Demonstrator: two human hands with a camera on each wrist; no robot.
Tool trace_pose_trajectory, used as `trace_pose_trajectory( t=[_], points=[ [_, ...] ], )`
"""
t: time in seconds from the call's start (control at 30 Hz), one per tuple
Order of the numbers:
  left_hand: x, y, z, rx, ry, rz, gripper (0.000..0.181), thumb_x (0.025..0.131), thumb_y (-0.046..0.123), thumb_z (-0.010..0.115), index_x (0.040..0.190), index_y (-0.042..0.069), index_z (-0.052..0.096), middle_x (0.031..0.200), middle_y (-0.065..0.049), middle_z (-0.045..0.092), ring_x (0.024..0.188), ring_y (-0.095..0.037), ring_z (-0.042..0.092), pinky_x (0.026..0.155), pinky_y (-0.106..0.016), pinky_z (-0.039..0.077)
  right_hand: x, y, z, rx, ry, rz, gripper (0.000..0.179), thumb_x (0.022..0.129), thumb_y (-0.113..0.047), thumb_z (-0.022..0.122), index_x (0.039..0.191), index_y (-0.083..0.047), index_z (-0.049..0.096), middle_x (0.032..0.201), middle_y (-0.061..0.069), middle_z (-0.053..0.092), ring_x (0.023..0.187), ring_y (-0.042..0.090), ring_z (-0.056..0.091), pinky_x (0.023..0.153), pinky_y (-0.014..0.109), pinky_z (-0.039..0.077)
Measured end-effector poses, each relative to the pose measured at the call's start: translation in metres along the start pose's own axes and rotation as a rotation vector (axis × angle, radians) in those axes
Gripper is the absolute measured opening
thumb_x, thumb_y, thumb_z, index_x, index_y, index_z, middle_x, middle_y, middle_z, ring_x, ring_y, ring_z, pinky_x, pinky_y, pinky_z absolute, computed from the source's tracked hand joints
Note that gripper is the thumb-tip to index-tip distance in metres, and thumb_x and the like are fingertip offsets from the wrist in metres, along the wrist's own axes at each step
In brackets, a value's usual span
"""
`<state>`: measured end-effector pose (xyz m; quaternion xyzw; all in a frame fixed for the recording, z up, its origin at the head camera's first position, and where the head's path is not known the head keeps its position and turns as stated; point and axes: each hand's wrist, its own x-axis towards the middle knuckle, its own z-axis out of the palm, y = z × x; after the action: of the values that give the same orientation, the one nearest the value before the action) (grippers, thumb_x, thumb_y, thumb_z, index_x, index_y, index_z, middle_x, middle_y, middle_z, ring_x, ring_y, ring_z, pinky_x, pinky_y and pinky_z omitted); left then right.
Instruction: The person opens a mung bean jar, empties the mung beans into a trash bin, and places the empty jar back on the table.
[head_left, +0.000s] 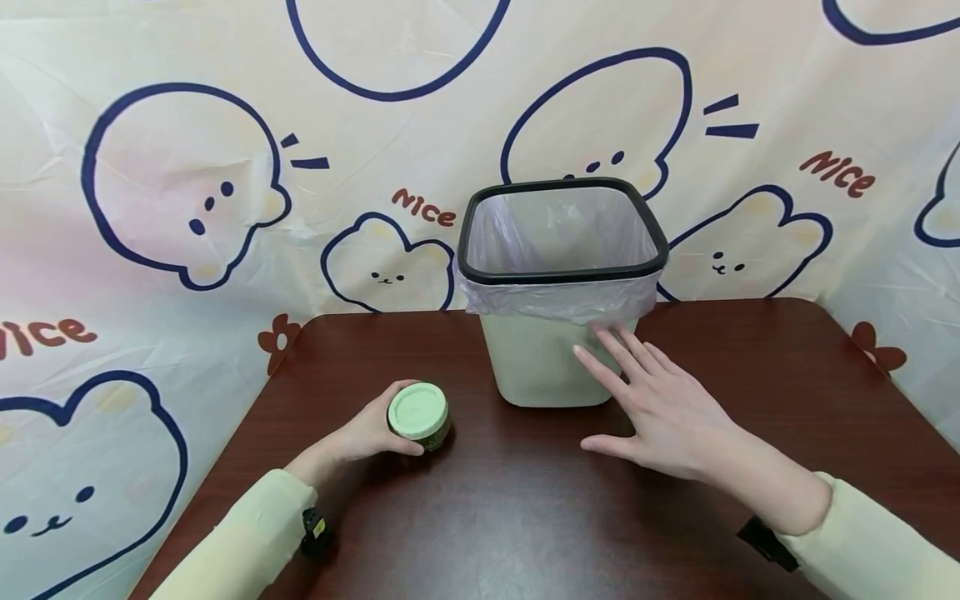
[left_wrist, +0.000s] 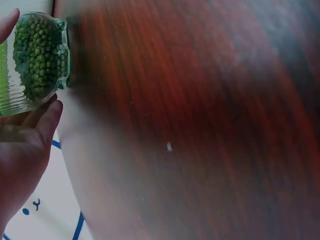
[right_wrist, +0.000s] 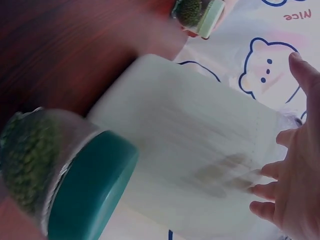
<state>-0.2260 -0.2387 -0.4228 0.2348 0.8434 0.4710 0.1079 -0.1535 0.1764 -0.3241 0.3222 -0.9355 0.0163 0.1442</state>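
Note:
My left hand (head_left: 367, 429) holds a small glass jar (head_left: 420, 412) with a pale green lid, thumb and fingers around its sides. Green beans fill the jar (left_wrist: 40, 55) in the left wrist view; its base is at or just above the tabletop. My right hand (head_left: 667, 417) has its fingers spread, close to the front of a pale green trash bin (head_left: 540, 358); whether they touch it is unclear. In the right wrist view, a second jar (right_wrist: 35, 160) of green beans with a teal lid stands close to the camera; I cannot see it in the head view.
The bin has a black rim (head_left: 562, 277) and a translucent lilac liner (head_left: 555, 300). It stands near the back of a dark reddish-brown wooden table (head_left: 525, 517). A cloth (head_left: 225, 333) printed with cartoon bears hangs behind and beside the table.

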Motion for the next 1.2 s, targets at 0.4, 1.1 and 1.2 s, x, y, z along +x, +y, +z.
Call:
trace_pose_trajectory(
  t=[0.4, 1.1, 1.2],
  points=[
    [0.000, -0.004, 0.005, 0.008, 0.051, 0.000, 0.083, 0.065, 0.015, 0.090, 0.134, 0.006, 0.044, 0.123, -0.008, 0.057, 0.113, -0.024, 0.053, 0.098, -0.045, 0.038, 0.016, -0.015, -0.001, 0.051, 0.035, -0.071, 0.095, 0.084, -0.071, 0.055, 0.156, -0.019, 0.021, 0.161, 0.011, 0.007, 0.146, 0.034, 0.009, 0.110, 0.053, 0.026],
    [-0.013, 0.058, 0.027, -0.079, 0.045, 0.175, 0.079, 0.070, 0.014, 0.085, 0.136, 0.012, 0.041, 0.126, -0.003, 0.055, 0.115, -0.021, 0.053, 0.098, -0.035, 0.040, 0.036, -0.045, -0.002, 0.113, 0.085, -0.142, 0.093, 0.085, -0.077, 0.044, 0.156, -0.020, 0.022, 0.161, 0.011, 0.007, 0.147, 0.029, 0.005, 0.108, 0.052, 0.031],
    [-0.014, 0.068, 0.031, -0.086, 0.019, 0.204, 0.079, 0.071, 0.014, 0.086, 0.136, 0.013, 0.041, 0.126, -0.003, 0.055, 0.114, -0.022, 0.053, 0.098, -0.033, 0.040, 0.039, -0.050, -0.004, 0.135, 0.078, -0.138, 0.094, 0.085, -0.076, 0.045, 0.156, -0.021, 0.020, 0.162, 0.008, 0.003, 0.147, 0.028, 0.006, 0.107, 0.052, 0.032]
  ],
)
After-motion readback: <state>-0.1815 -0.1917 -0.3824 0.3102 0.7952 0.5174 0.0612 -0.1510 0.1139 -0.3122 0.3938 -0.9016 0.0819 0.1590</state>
